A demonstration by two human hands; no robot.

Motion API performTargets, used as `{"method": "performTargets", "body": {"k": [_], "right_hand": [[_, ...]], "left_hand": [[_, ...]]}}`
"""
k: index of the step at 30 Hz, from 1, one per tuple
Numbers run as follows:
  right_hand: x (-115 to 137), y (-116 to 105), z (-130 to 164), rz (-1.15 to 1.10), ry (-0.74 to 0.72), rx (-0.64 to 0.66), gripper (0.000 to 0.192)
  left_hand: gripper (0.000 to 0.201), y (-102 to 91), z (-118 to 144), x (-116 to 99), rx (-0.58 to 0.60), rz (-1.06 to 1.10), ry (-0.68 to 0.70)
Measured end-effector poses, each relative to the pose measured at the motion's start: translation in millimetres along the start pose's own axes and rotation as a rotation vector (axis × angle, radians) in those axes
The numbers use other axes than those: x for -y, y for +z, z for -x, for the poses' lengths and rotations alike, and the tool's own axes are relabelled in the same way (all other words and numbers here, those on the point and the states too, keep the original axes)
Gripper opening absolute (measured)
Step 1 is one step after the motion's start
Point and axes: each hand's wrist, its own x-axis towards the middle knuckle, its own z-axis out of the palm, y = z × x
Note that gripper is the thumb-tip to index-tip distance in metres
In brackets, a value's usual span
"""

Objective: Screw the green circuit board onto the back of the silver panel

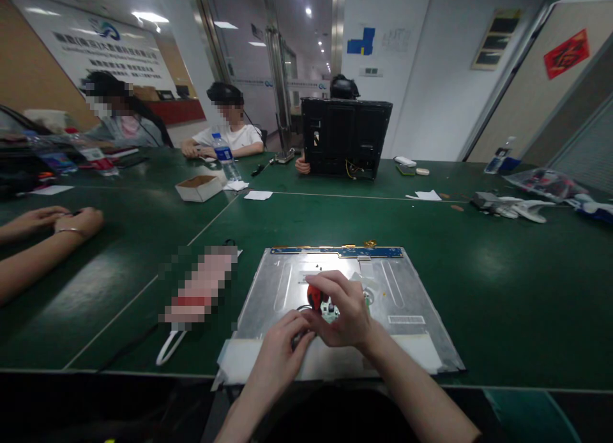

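A grey metal display panel lies flat on the green table in front of me, with a blue circuit strip along its far edge. My right hand is over the panel's middle, fingers closed around a red-handled tool and touching a small green circuit board. My left hand is just below it, fingertips meeting the right hand at the board. What the left fingers pinch is hidden.
A white strap lies left of the panel. Farther off stand a cardboard box, a water bottle and an upright black monitor back held by a person's hand. Other people sit at the far left; someone's forearms rest at the left edge.
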Motion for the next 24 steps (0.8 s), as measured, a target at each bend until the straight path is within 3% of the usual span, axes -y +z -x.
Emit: {"method": "performTargets", "body": {"k": [5,12,20,24], "right_hand": [[-0.4,2.1,1.1,0.078,0.015,-0.042,0.034],[1.0,-1.3,-0.9,-0.014,-0.002,0.024,0.054],[-0.8,3.1,0.5,0.061,0.014,-0.057,0.034],[0.7,2.5,0.0,0.052,0.019,-0.049,0.040]], "left_hand": [[0.019,1.0,1.9,3.1,0.012,-0.017,-0.038],[0.021,-1.0,0.4,0.1,0.045,0.028,-0.016],[0.019,-0.1,1.6,2.2,0.017,0.008,-0.019],[0.019,-1.0,0.8,1.0,0.039,0.017,-0.025]]}}
